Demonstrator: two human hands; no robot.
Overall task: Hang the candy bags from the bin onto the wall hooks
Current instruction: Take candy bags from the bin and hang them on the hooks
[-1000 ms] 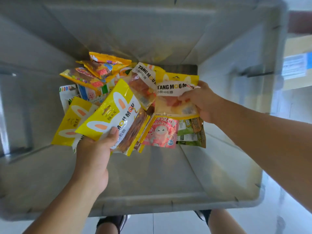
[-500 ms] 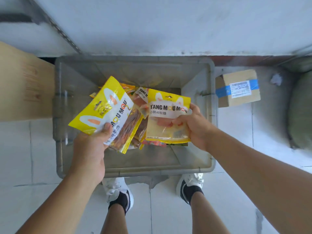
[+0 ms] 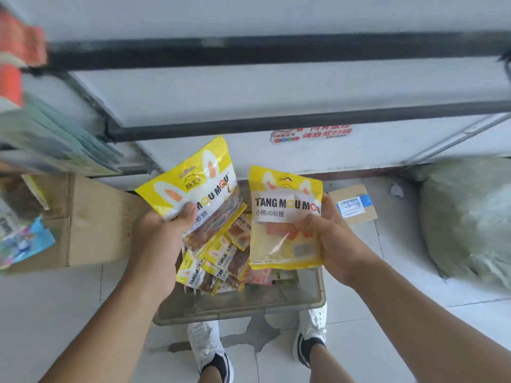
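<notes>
Yellow candy bags had risen out of the grey bin point(image 3: 237, 310) within the last second. A small stack point(image 3: 193, 186) was pinched under the thumb of the left hand point(image 3: 163, 239), and a single bag point(image 3: 284, 217) was clamped in the right hand point(image 3: 331, 241), both above the leftover bags point(image 3: 221, 266). The view now reached the black rails point(image 3: 276, 51) on the white wall, so hanging seemed next, though no hook showed plainly. A cardboard box point(image 3: 96, 222) and a green sack point(image 3: 470, 217) flanked the bin on pale floor tiles point(image 3: 55, 313).
</notes>
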